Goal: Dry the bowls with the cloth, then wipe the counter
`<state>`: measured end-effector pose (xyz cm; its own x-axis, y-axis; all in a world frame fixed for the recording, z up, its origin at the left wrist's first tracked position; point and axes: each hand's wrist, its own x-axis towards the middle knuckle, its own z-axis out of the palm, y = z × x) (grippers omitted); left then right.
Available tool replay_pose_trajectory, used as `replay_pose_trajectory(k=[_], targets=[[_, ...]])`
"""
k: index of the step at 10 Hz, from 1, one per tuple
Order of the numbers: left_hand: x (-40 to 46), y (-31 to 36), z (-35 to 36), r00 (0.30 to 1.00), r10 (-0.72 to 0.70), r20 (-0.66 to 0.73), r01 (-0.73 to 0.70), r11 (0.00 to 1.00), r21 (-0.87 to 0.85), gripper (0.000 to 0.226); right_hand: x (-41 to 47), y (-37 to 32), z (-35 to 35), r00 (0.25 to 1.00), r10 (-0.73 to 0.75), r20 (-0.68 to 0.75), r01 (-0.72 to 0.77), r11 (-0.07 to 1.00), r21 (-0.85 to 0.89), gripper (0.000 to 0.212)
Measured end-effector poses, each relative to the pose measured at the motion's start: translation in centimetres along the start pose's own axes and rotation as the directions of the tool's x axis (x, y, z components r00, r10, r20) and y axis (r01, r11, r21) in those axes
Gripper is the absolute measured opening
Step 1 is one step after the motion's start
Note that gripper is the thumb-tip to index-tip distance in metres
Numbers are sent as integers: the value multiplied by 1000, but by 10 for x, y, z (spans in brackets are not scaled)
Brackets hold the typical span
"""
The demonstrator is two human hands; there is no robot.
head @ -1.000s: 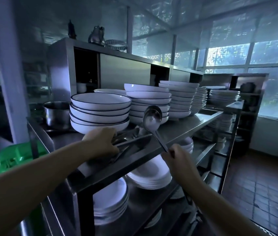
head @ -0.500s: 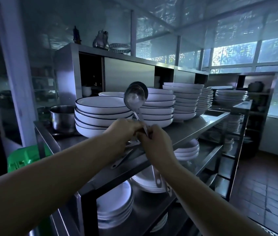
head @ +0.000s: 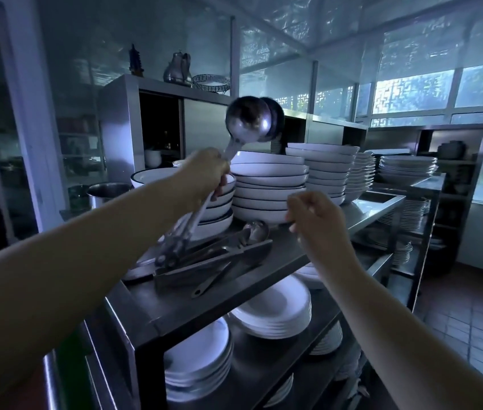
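Observation:
My left hand [head: 204,173] grips the handles of two steel ladles [head: 249,121] and holds them raised, cups up, above the steel counter [head: 293,250]. My right hand [head: 314,214] hovers just right of them with loosely curled fingers and nothing in it. Stacks of white bowls [head: 269,187] with dark rims stand on the counter behind both hands. Below the left hand, a steel tray [head: 213,264] holds more utensils, among them a smaller ladle [head: 256,230]. No cloth is in view.
More bowl and plate stacks [head: 408,167] run along the counter to the right. Plates [head: 275,312] fill the shelves below. A steel pot [head: 107,192] sits at the left, a cabinet [head: 204,125] behind. Tiled floor [head: 470,321] lies to the right.
My left hand has lifted the ladles up and to the right, out of the tray. My right hand has let go of the ladle handle and drawn away to the right.

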<state>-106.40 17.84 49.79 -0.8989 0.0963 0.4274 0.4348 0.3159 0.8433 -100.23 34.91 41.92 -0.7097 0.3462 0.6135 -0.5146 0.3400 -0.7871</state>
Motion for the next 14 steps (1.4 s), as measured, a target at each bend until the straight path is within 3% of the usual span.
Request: replay_pose_trajectory(k=[1, 2, 4, 5, 8, 9, 11, 13, 14], targets=[[-2, -30, 18, 993, -63, 103, 38, 974, 221, 29, 1, 17, -16, 998, 39, -39, -40, 999, -10, 14], [-2, -57, 32, 987, -115, 109, 55, 894, 444, 19, -2, 34, -25, 998, 45, -36, -47, 998, -49, 14], [8, -95, 43, 974, -188, 126, 45, 706, 707, 27, -10, 62, -33, 995, 104, 0, -104, 994, -35, 18], [6, -105, 48, 972, -202, 123, 41, 657, 752, 35, -12, 69, -33, 993, 114, 20, -113, 992, -56, 20], [-2, -98, 43, 963, -199, 179, -15, 628, 778, 37, -8, 77, -14, 996, 85, 31, -82, 993, -83, 27], [-7, -94, 36, 963, -172, 207, -43, 662, 748, 21, -11, 78, -7, 997, 64, 43, -59, 993, -103, 20], [-18, -91, 16, 981, -11, 193, -131, 693, 709, 15, -22, 75, 4, 992, 109, 67, -99, 985, -139, 16], [-45, -69, 1, 958, 137, 251, -264, 762, 592, 9, -47, 56, 10, 996, 86, 10, -76, 921, -382, 22], [-67, -63, -4, 930, 226, 290, -358, 732, 579, 12, -66, 39, 20, 998, 63, -17, -61, 805, -590, 20]])
